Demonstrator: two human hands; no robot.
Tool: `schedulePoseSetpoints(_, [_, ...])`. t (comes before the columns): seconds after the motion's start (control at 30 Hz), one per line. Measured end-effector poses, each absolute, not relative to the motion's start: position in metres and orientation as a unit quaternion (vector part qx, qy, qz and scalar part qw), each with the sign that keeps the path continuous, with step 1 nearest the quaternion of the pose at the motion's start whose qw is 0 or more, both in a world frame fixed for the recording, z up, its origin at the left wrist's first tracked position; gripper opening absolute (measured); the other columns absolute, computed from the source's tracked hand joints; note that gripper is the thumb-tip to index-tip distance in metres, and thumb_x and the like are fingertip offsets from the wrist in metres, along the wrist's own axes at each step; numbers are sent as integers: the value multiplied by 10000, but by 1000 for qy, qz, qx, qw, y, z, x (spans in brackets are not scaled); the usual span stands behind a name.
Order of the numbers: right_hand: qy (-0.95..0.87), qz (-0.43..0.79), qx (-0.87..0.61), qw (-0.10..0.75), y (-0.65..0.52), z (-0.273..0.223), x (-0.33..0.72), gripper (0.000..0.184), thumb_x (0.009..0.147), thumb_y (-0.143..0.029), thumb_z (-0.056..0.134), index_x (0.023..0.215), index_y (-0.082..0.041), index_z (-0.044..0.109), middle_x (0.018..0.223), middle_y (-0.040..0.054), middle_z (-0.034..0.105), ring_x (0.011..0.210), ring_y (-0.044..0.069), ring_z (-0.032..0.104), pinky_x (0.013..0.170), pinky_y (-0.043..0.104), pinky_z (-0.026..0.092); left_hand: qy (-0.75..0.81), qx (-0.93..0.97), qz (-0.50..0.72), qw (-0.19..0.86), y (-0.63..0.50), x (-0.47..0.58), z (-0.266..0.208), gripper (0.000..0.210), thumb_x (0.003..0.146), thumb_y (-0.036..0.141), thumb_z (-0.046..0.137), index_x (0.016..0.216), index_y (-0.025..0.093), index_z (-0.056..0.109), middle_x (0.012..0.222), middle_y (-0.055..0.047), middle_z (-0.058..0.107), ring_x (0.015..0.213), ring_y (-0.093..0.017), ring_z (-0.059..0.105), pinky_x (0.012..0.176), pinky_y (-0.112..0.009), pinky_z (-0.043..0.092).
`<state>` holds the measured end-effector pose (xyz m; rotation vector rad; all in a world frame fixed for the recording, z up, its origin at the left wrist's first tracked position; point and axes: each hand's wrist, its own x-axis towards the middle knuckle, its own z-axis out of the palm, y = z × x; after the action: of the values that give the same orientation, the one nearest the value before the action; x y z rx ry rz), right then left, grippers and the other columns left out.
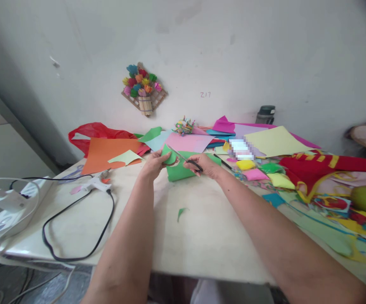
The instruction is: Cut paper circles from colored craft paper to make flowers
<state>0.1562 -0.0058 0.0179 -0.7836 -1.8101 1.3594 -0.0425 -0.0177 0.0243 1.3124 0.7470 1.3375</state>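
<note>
My left hand (154, 164) pinches a small piece of green paper (169, 157) between thumb and fingers. In my right hand (204, 164) is a pair of scissors (195, 164), its fingers in the dark handles. The blades point up and to the left, close against the held piece; whether they are parted is too small to tell. Beneath both hands lies a larger green sheet (183, 172), curled toward its front edge. One thin green scrap (181, 213) rests on the table nearer to me.
A white glue gun (96, 184) with a looping black cord and a power strip (18, 211) lie left. Coloured sheets, including an orange one (107, 152), line the back. To the right are a phone (241, 149), a black pen (222, 162), small coloured packets and many paper scraps.
</note>
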Motion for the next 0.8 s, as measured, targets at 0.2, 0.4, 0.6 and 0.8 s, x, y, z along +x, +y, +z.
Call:
schedulePoseSetpoints(0.2, [-709, 540, -287, 350, -6, 19, 159, 296, 647, -405, 655, 645, -139, 526, 432, -56, 473, 335, 51, 405, 310, 169, 309, 326, 542, 552, 543, -18, -44, 25, 241, 641, 253, 719, 809, 111, 620, 700, -32, 658, 641, -147, 633, 694, -320, 527])
schedulePoseSetpoints(0.4, [-732, 529, -275, 330, -9, 23, 160, 305, 668, -419, 633, 641, -144, 504, 447, -53, 486, 339, 52, 421, 322, 167, 332, 329, 552, 530, 554, -19, -45, 25, 258, 646, 261, 710, 835, 113, 615, 715, -42, 658, 682, -176, 645, 689, -337, 535])
schedulePoseSetpoints(0.6, [-749, 513, -268, 323, -9, 23, 158, 327, 673, -443, 627, 641, -140, 510, 447, -52, 489, 349, 54, 433, 337, 171, 343, 346, 578, 496, 548, -22, -42, 28, 270, 667, 276, 697, 863, 111, 612, 739, -68, 673, 678, -179, 650, 648, -307, 532])
schedulePoseSetpoints(0.8, [-746, 516, -269, 324, -9, 22, 158, 340, 656, -458, 639, 658, -138, 524, 449, -56, 488, 354, 56, 431, 341, 179, 351, 342, 576, 486, 560, -24, -40, 29, 264, 659, 278, 707, 848, 117, 619, 728, -62, 676, 671, -176, 651, 671, -316, 536])
